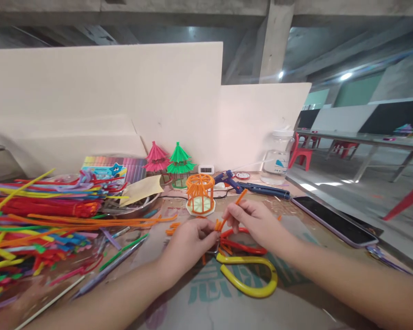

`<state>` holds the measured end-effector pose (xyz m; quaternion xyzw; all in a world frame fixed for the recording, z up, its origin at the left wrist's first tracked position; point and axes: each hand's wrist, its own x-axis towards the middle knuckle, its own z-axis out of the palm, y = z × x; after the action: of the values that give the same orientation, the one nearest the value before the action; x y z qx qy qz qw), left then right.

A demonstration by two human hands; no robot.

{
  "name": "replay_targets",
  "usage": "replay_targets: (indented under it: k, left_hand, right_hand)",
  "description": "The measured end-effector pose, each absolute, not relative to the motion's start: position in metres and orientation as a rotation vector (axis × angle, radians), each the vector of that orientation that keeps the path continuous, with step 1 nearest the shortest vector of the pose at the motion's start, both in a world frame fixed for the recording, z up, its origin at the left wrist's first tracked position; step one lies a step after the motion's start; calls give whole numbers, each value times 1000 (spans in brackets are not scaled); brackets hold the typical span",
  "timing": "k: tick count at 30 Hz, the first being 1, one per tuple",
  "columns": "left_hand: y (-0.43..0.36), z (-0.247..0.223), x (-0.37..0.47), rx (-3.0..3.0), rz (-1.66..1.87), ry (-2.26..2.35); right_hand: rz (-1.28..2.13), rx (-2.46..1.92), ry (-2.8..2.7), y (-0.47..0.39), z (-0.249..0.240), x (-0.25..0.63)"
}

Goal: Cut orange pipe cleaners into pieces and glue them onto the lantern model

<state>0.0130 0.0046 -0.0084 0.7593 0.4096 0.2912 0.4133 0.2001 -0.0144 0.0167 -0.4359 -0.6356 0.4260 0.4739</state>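
Near the middle of the table my left hand (194, 243) is closed, with short orange pipe cleaner pieces (219, 225) pinched between thumb and fingers. My right hand (249, 222) pinches a longer orange pipe cleaner (241, 197), which slants up to the right, its lower end by the pieces in my left hand. Beneath my hands lie scissors with one red-orange and one yellow handle (273, 277); their blades are mostly hidden. Just beyond stands a small round orange pipe cleaner frame (200, 185) on a pale base. More short orange pieces (172, 228) lie beside my left hand.
Bundles of coloured pipe cleaners (48, 206) cover the left side. Behind stand a green pagoda-like model (179, 158) and a pink one (154, 156). A blue glue gun (227, 179), a clear bottle (277, 158) and a phone (333, 220) are at the right. A white board (103, 91) walls the back.
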Motion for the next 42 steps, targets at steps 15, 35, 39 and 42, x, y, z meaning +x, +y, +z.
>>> replay_targets:
  k: [15,35,39,42]
  left_hand:
    - [5,-10,15,1809,721,992]
    - [4,-8,14,2008,750,1021]
    - [4,-10,13,2047,739,1019]
    - [4,-11,13,2043,745,1006]
  right_hand:
    - [789,-762,-1162,-1,67,235]
    - [641,-1248,-1782,68,-7,198]
    - [491,-1253,-1846,68,-14,198]
    - [486,-1208,-1859,63,-10,202]
